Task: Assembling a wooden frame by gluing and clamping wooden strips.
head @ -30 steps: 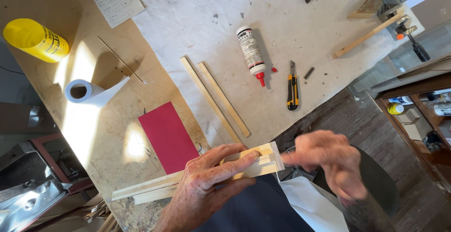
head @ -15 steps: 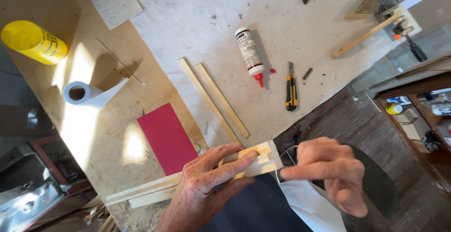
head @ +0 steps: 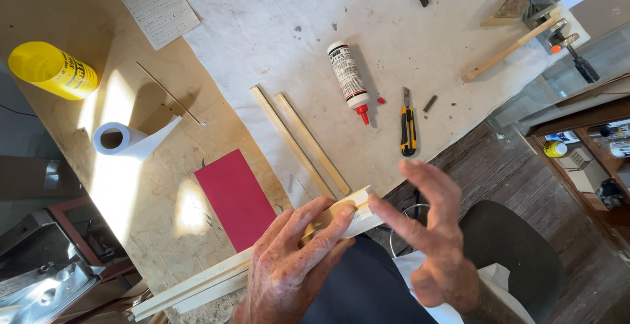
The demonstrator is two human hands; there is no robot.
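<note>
Both hands bare — left grip (head: 289,275), right grip (head: 430,232) — above dark navy clothing.

Strong daylight is thrown across the workbench (head: 197,29), where two bright patches are burned out beside the paper roll (head: 115,139) and the red sheet (head: 236,196). Short, hard shadows are cast by the glue bottle (head: 348,78) and the thin rod (head: 170,93) (all falling toward the right). The right hand (head: 433,232) is softened by motion blur, while the left hand (head: 295,265) is rendered sharper. Straight edges are bowed at the frame's corners by the wide lens.
</note>
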